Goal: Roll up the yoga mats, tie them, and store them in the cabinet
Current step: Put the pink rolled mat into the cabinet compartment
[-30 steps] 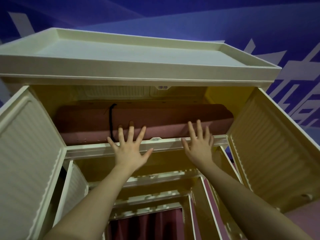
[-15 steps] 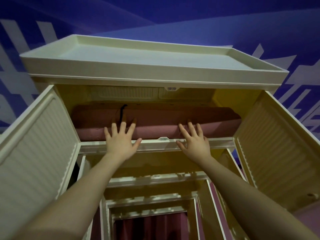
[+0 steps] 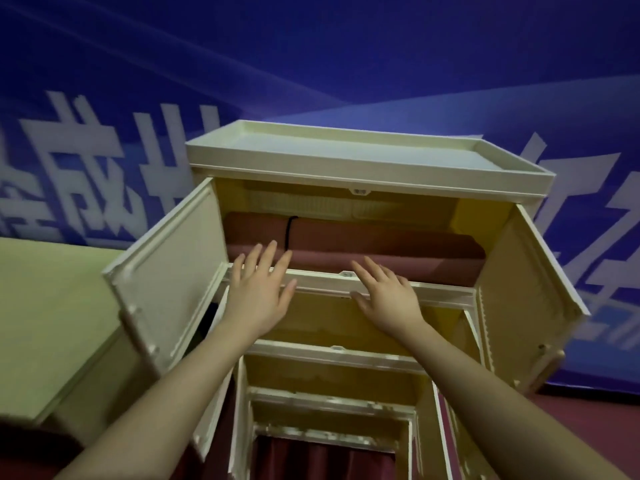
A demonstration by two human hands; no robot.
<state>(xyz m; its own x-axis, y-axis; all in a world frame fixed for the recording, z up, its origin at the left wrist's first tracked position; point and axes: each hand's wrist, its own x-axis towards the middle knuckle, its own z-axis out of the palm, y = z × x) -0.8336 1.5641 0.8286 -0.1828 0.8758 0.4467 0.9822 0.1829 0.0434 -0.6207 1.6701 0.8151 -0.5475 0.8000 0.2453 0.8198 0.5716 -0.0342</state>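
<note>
A rolled pink yoga mat (image 3: 398,256) lies lengthwise in the top compartment of the cream cabinet (image 3: 346,157), with a black tie (image 3: 289,230) round its left part. My left hand (image 3: 259,289) is spread flat at the compartment's front lip, its fingertips over the mat's front. My right hand (image 3: 384,296) is also flat with straight fingers, hovering at the lip below the mat. Neither hand grips anything.
The two top doors stand open, the left door (image 3: 166,289) and the right door (image 3: 526,296). Lower compartments (image 3: 332,382) are open beneath my arms, with dark red mat showing at the bottom (image 3: 318,459). A pale low unit (image 3: 52,323) stands at the left. Blue banner behind.
My view has pulled back and swung right, so the cabinet looks smaller. Both hands have drawn back from the mat toward the compartment's front lip.
</note>
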